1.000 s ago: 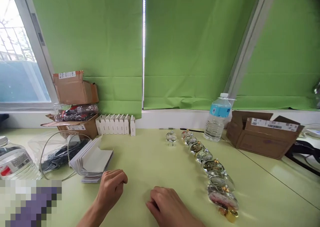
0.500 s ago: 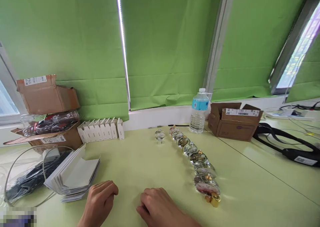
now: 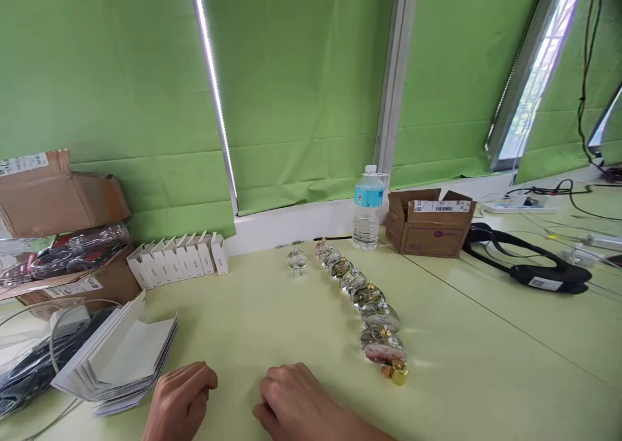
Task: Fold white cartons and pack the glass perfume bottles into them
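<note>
My left hand (image 3: pixel 181 399) rests on the pale green table with its fingers curled in, beside a stack of folded white card sheets (image 3: pixel 133 357). Loosely closed too, my right hand (image 3: pixel 296 399) lies on the tabletop with its knuckles up. Neither hand shows anything held. To the right runs a row of round, clear glass pieces (image 3: pixel 368 295), several with small gold flower-like tops. Gold cap-like pieces (image 3: pixel 398 372) sit at the row's near end. A single round glass piece (image 3: pixel 297 258) stands apart, left of the row's far end.
Small white boxes (image 3: pixel 189 258) stand in a line at the back left, beside stacked cardboard boxes (image 3: pixel 97 201). A water bottle (image 3: pixel 367 211), an open brown carton (image 3: pixel 430 227) and a black headset-like device (image 3: pixel 544 272) are at the right. Plastic-wrapped black material (image 3: pixel 34 366) lies far left.
The view has turned slightly to the right, so everything appears shifted left. Both hands stay curled on the table, and the glass pieces keep their places.
</note>
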Demonstrator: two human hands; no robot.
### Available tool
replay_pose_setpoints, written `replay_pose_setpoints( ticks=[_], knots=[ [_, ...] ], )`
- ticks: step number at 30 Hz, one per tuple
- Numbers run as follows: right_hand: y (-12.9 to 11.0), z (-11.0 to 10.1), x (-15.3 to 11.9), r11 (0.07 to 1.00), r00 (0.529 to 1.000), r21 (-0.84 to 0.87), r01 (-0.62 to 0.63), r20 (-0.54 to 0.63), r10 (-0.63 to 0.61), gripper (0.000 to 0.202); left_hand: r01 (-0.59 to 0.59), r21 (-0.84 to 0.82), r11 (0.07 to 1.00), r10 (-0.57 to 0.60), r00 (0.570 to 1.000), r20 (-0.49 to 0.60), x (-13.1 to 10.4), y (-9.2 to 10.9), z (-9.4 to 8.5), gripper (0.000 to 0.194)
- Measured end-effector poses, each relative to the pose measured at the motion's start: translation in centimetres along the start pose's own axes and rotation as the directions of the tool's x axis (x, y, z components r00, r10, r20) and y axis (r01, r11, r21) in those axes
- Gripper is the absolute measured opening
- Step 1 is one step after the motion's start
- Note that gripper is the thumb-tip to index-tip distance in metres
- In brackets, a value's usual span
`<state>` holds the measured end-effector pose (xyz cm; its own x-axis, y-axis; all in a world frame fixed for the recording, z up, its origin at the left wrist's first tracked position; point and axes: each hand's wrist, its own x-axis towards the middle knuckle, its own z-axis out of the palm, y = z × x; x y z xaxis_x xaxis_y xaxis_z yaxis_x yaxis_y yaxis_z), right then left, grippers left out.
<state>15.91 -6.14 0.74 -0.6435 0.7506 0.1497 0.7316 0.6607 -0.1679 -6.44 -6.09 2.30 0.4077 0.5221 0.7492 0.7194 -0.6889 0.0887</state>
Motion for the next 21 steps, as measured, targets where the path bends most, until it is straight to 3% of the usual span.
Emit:
replay_pose_setpoints(
  ticks=[21],
  knots=[
    [0.43, 0.86, 0.36, 1.000, 1.000, -0.016, 0.014, 0.026, -0.014, 0.026, -0.106, 0.026, 0.994, 0.104, 0.993, 0.062, 0.43, -0.10, -0.06, 0.028]
  ],
)
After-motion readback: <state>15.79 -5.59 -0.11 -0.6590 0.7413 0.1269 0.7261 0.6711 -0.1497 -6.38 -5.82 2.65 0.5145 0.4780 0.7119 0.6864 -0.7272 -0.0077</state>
